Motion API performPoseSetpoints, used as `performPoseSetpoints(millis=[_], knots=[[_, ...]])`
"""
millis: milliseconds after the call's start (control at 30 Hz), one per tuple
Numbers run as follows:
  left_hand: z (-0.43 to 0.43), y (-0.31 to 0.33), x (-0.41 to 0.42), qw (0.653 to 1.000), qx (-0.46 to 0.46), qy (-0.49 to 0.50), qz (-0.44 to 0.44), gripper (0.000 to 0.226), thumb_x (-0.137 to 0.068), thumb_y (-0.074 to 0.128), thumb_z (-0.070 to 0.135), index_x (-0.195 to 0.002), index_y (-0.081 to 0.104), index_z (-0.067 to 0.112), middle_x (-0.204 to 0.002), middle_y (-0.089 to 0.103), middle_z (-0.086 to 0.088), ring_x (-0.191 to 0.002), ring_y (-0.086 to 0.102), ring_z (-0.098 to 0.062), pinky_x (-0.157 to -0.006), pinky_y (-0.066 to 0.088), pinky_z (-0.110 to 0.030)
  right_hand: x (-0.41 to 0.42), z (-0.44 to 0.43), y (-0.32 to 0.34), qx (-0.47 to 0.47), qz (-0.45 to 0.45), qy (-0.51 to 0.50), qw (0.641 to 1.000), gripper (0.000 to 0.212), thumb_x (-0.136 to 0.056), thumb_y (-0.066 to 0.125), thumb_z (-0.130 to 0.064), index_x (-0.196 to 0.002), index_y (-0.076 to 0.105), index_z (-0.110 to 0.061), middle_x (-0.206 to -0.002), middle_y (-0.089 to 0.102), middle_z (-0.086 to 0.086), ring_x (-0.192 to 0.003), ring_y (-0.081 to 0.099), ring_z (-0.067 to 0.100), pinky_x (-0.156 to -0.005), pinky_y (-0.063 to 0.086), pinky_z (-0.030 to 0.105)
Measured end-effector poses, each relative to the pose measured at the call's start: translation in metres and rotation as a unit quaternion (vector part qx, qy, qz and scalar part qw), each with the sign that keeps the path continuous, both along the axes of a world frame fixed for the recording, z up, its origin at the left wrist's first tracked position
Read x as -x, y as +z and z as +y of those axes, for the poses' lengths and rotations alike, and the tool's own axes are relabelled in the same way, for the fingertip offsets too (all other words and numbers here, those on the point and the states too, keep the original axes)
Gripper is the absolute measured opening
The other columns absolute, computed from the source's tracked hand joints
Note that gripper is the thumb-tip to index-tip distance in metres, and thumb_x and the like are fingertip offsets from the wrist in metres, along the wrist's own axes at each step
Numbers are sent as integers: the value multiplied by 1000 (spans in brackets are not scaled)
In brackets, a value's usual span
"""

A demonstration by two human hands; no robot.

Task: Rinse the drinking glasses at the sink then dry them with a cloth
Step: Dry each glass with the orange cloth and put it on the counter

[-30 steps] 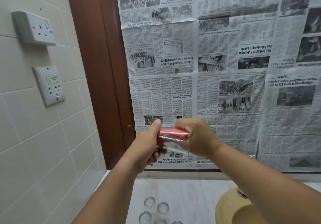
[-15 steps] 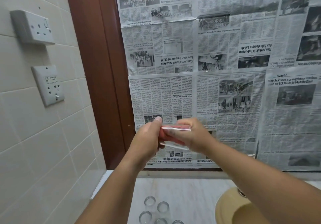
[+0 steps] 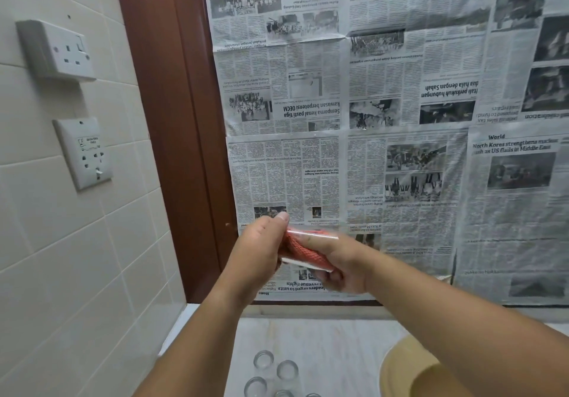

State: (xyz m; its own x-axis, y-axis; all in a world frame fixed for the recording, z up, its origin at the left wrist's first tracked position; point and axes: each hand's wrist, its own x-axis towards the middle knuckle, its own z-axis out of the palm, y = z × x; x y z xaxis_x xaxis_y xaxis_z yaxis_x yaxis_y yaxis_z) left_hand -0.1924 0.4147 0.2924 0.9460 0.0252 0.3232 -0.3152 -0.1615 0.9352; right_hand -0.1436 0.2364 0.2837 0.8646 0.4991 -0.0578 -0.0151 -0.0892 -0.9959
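Glass (image 3: 311,250) mid-frame, sideways, red cloth (image 3: 303,250) stuffed inside. Right hand (image 3: 341,265) wrapped around glass; left hand (image 3: 260,250) closed on cloth at its mouth. More glasses (image 3: 264,359) on surface (image 3: 338,350), bottom centre.

Clear glossy drinking glass (image 3: 311,250) w/ red woven cloth (image 3: 303,250) inside; matt newspaper (image 3: 400,104); glossy wall tiles (image 3: 61,242); pale marbled surface (image 3: 323,344).

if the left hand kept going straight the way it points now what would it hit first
The left hand points forward and slightly right, into the glass with the red cloth it already touches. Past that, likely the newspaper-covered window, though depth is unclear.
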Motion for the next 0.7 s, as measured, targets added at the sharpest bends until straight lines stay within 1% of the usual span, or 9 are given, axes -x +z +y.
performPoseSetpoints(millis=[67,133,233,267,367,433,533,633,700], knots=[[3,-2,1,999,26,-11,42,46,-103,56,57,-98,57,11,-76,45,-11,-56,43,-17,-53,33,-32,1,0,3,34,-44,-13,998,43,-87,78,-50,-106,74,-12,-62,61,-3,-49,51,10,-42,36,19],[6,1,5,987,69,-40,137,58,-100,54,66,-107,67,10,-80,56,-9,-55,49,-17,-50,34,-28,3,-5,14,106,-269,-47,956,32,-92,76,-46,-87,74,-15,-65,69,-5,-53,60,12,-46,46,26],[3,10,7,977,60,-29,203,72,-99,43,77,-98,74,12,-81,68,-9,-50,48,-14,-45,32,-24,-5,-13,22,264,-603,-99,746,56,-87,56,-74,-77,65,-20,-66,66,-8,-54,58,13,-49,48,32],[1,11,5,982,47,-13,182,67,-102,43,72,-94,72,12,-78,67,-9,-49,45,-14,-46,31,-25,-7,-12,19,261,-620,-102,733,53,-88,55,-74,-76,64,-22,-66,64,-10,-53,56,10,-48,48,32],[-4,7,0,998,18,19,52,52,-105,45,65,-88,58,17,-71,52,-5,-54,41,-15,-54,33,-33,-2,-3,17,84,-253,-61,962,38,-90,75,-52,-85,71,-14,-64,65,-3,-50,54,11,-46,42,28],[-1,2,-2,999,-12,34,17,56,-103,47,66,-93,57,12,-72,47,-2,-58,43,-17,-57,36,-36,0,-2,13,44,-75,-43,995,42,-86,80,-53,-94,72,-12,-62,65,1,-49,53,13,-47,38,23],[5,4,1,993,58,-27,99,57,-104,50,62,-105,63,7,-76,53,-8,-54,46,-16,-50,34,-28,-6,-7,11,120,-327,-49,936,38,-88,76,-55,-85,75,-17,-70,72,5,-56,62,18,-50,51,33],[4,12,5,978,51,-57,192,73,-99,44,77,-102,73,10,-85,69,-12,-51,47,-14,-44,32,-23,-10,-18,19,265,-668,-103,688,61,-94,47,-75,-77,69,-21,-64,66,-8,-50,57,15,-44,48,31],[0,11,2,989,19,-13,144,65,-103,46,69,-102,68,7,-80,68,-11,-48,44,-13,-43,31,-24,-8,-12,18,241,-616,-90,745,55,-91,53,-72,-78,69,-21,-64,66,-9,-51,57,11,-46,46,29]])
